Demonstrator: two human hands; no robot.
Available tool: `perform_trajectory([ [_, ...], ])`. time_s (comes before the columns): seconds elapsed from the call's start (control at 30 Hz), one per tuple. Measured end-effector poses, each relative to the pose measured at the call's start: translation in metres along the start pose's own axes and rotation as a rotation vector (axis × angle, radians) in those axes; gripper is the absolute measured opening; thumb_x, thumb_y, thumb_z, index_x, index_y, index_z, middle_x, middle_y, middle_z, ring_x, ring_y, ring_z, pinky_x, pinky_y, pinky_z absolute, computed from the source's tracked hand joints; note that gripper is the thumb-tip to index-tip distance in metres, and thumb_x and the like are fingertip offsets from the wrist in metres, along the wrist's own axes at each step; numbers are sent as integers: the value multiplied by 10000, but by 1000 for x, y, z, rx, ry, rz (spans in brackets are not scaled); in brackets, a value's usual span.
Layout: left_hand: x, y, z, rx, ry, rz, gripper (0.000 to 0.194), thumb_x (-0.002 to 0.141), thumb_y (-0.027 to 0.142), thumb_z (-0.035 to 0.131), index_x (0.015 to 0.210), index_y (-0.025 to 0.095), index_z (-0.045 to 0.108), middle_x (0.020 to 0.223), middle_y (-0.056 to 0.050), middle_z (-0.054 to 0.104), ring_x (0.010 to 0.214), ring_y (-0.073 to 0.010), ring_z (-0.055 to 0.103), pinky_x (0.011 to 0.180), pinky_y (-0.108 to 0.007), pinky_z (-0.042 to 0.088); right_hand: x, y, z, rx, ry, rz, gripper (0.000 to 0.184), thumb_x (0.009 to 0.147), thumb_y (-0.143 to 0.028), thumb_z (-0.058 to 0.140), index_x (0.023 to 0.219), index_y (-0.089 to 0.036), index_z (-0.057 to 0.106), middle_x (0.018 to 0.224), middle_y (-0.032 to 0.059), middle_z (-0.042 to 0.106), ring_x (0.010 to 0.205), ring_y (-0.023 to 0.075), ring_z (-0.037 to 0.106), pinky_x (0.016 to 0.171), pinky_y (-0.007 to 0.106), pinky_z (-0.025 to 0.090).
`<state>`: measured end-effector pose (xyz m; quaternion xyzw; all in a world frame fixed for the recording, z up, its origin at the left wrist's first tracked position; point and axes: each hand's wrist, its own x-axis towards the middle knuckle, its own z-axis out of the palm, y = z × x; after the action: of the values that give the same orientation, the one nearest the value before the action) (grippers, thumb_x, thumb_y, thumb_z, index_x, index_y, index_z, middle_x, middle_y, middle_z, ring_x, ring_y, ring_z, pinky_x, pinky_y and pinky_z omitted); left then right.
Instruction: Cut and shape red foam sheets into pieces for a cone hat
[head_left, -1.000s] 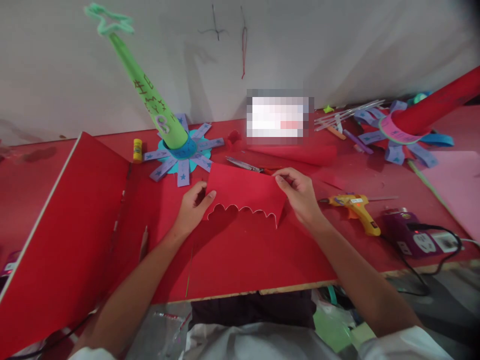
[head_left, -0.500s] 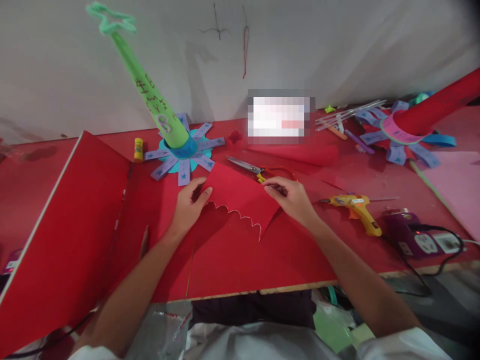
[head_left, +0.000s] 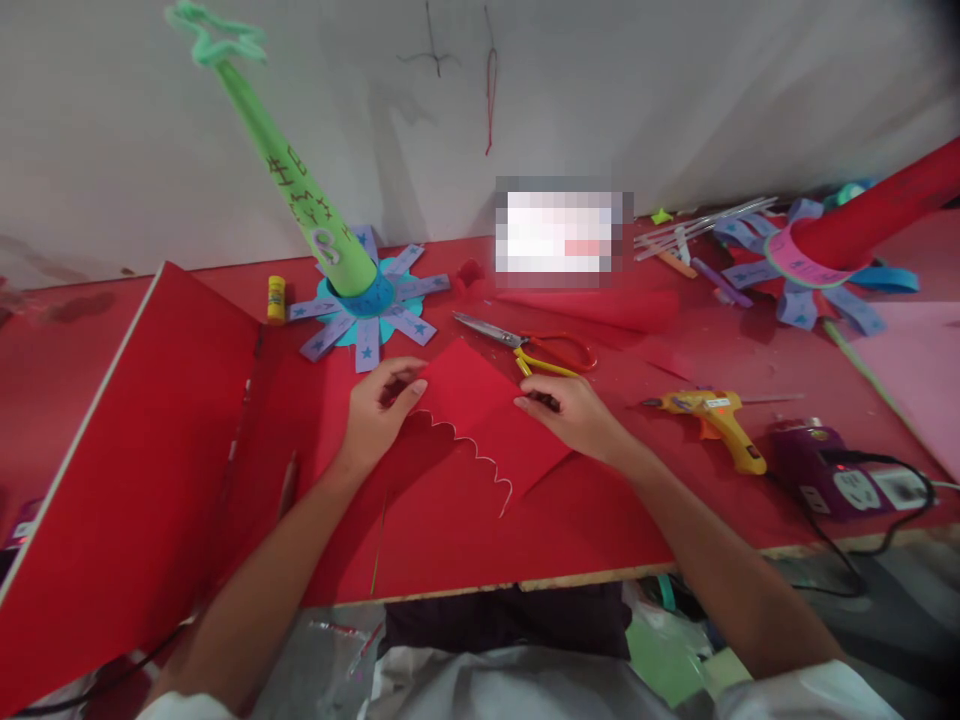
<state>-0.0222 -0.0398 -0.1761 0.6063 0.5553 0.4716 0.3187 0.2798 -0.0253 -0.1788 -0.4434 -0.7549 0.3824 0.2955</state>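
A sheet of red paper (head_left: 480,410) with a scalloped, white-lined edge is stretched between my two hands over the red table. My left hand (head_left: 382,410) pinches its left side, thumb on top. On the upper right edge, my right hand (head_left: 566,410) grips the sheet between thumb and fingers. Just beyond the paper lie scissors (head_left: 525,345) with red and yellow handles, near my right fingers. A green paper cone (head_left: 330,245) with a teal base and star-marked purple strips stands past my left hand.
To the right lie a yellow glue gun (head_left: 712,415) and a purple power socket (head_left: 832,475) with cords. A yellow glue stick (head_left: 276,300) stands at the back left. A large red board (head_left: 142,450) rises at left; a red cone (head_left: 885,215) leans at far right.
Both hands have shifted slightly, and the red paper has turned with its right part lower and nearer me. More of the scissors' handles shows now.
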Motion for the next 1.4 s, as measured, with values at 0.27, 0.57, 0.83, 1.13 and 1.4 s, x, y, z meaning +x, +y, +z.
perform_trajectory([
  [0.27, 5, -1, -3, -371, 66, -85, 623, 911, 811, 656, 1083, 218, 736, 1011, -80, 780, 781, -188, 731, 688, -320, 572, 0, -6, -3, 108, 139, 36, 382, 1010, -518, 644, 771, -225, 591, 693, -13, 526, 639, 156, 458, 610, 308, 349],
  [0.57, 1, 1, 3, -478, -370, -135, 661, 822, 823, 758, 1037, 211, 632, 813, -70, 756, 686, -234, 757, 684, -391, 617, 2, -8, 0, 240, 196, 72, 412, 973, -572, 692, 765, -234, 582, 695, -9, 512, 651, 160, 465, 598, 302, 381],
  [0.83, -17, -5, 8, -9, -254, -169, 802, 808, 809, 759, 609, 243, 226, 599, 76, 173, 461, -73, 272, 423, -243, 208, 0, -13, 11, 195, 78, 17, 393, 1001, -544, 653, 774, -232, 582, 705, -9, 549, 644, 155, 456, 604, 299, 376],
  [1.13, -9, 1, 10, 79, -59, -60, 771, 867, 696, 750, 597, 233, 196, 597, 59, 158, 516, -91, 207, 477, -281, 201, -5, -16, 16, 122, -91, -1, 385, 1018, -494, 649, 761, -234, 530, 655, -38, 487, 598, 134, 431, 576, 286, 326],
  [1.4, -13, 3, 16, -161, -178, -199, 591, 857, 591, 819, 822, 264, 327, 571, 111, 355, 475, -94, 465, 452, -226, 309, -3, -15, 19, 129, 41, 7, 429, 1011, -547, 648, 740, -235, 534, 636, -31, 519, 588, 138, 434, 580, 291, 339],
])
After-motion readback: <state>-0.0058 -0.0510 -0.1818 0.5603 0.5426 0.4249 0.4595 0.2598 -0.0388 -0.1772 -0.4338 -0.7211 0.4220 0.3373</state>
